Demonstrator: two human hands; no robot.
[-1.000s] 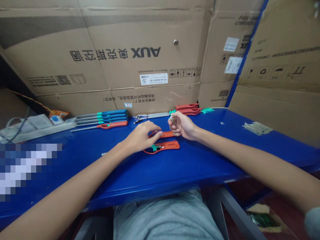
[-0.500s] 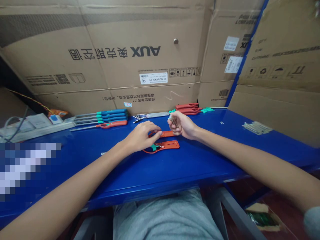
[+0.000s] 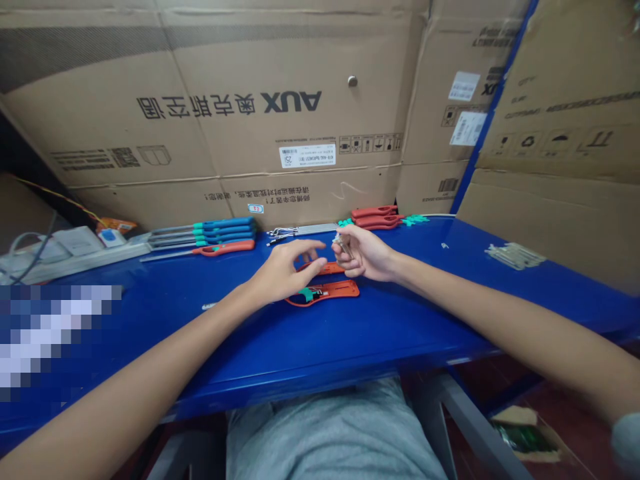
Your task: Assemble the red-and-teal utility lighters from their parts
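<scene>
Two orange handle shells lie on the blue table (image 3: 350,340) in front of me. The nearer shell (image 3: 330,291) has a green part at its left end. The farther shell (image 3: 327,268) is partly hidden under my hands. My left hand (image 3: 285,270) hovers over them with its fingers spread and reaching toward my right hand. My right hand (image 3: 363,252) is closed in a pinch on a small metal piece (image 3: 343,243), held just above the farther shell.
Blue-handled and orange-handled tools (image 3: 210,237) lie in a row at the back left, metal rods (image 3: 300,231) behind my hands, more orange shells (image 3: 377,217) at the back right. Small pale parts (image 3: 515,255) sit at the right. Cardboard boxes (image 3: 280,107) wall the table's far side.
My left hand has lifted off the farther shell and opened its fingers toward my right hand. My right hand has shifted slightly left with the metal piece.
</scene>
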